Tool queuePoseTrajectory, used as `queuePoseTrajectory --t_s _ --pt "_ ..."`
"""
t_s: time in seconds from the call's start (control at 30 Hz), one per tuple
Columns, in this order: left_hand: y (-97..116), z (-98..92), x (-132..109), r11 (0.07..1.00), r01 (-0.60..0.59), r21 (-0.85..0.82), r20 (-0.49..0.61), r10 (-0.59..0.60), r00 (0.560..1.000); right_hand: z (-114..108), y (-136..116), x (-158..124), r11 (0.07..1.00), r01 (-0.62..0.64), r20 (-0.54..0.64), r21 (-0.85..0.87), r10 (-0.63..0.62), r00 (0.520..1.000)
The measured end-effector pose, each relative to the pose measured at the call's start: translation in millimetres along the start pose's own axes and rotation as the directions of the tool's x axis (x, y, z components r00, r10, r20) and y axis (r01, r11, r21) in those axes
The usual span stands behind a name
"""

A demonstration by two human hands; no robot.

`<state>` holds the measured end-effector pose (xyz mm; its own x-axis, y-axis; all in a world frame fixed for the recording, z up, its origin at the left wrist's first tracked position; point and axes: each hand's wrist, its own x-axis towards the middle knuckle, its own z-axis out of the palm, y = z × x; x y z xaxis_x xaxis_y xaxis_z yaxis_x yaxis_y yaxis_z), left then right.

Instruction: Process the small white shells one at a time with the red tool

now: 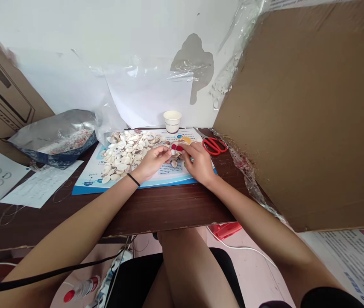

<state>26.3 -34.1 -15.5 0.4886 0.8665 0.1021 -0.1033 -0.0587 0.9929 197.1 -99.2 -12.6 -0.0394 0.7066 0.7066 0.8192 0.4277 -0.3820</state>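
Note:
Above the printed sheet [89,182], my left hand [151,162] is closed in a pinch, with a small white shell [173,152] at its fingertips. My right hand [198,163] comes in from the right, thumb and forefinger pinched on a small red piece [177,147] whose kind I cannot make out. The two sets of fingertips almost meet. A wide heap of seashells [126,152] spreads left of my left hand. A few more shells [174,163] lie beneath the fingers, partly hidden. Red-handled scissors [214,146] rest beyond my right hand.
A paper cup [172,122] stands at the back by the wall. On the left is an open bag [63,139] of small bits, beside a paper slip [42,186]. A large cardboard panel [310,115] bounds the right side. The dark table's front edge [169,227] is near my legs.

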Motion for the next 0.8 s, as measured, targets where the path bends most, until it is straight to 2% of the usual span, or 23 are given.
queuePoseTrajectory --t_s 0.1,0.23,0.3,0.47,0.53,0.7,0.8 --pt "1.1 0.3 0.1 1.000 -0.004 -0.005 0.009 0.004 1.000 2.4 -0.5 -0.6 1.000 0.009 0.028 -0.007 -0.009 1.000" --pt "3.4 0.7 -0.6 0.999 -0.033 0.037 0.025 0.032 0.999 3.0 6.5 0.5 0.995 -0.092 0.010 -0.035 0.093 0.996" --pt "4.2 1.3 -1.1 0.998 -0.036 0.045 0.029 0.034 0.999 0.8 7.9 1.2 0.994 -0.105 -0.015 -0.013 0.105 0.994" --pt "4.1 2.7 -1.3 0.999 -0.016 -0.030 0.020 0.016 1.000 -3.6 0.1 1.2 0.991 0.051 0.015 0.122 -0.053 0.998" --pt "4.1 2.4 -0.8 0.997 -0.004 -0.075 0.025 0.006 1.000 -2.9 -1.8 0.8 0.989 0.068 0.039 0.131 -0.074 0.996" --pt "7.1 1.3 0.1 0.981 0.041 -0.189 0.011 -0.039 0.999 -3.0 1.0 1.4 0.995 -0.063 0.015 0.081 0.062 0.998" --pt "8.2 1.0 0.0 0.975 0.057 -0.213 -0.008 -0.060 0.998 -5.8 0.2 1.4 0.993 -0.062 -0.022 0.103 0.065 0.998"
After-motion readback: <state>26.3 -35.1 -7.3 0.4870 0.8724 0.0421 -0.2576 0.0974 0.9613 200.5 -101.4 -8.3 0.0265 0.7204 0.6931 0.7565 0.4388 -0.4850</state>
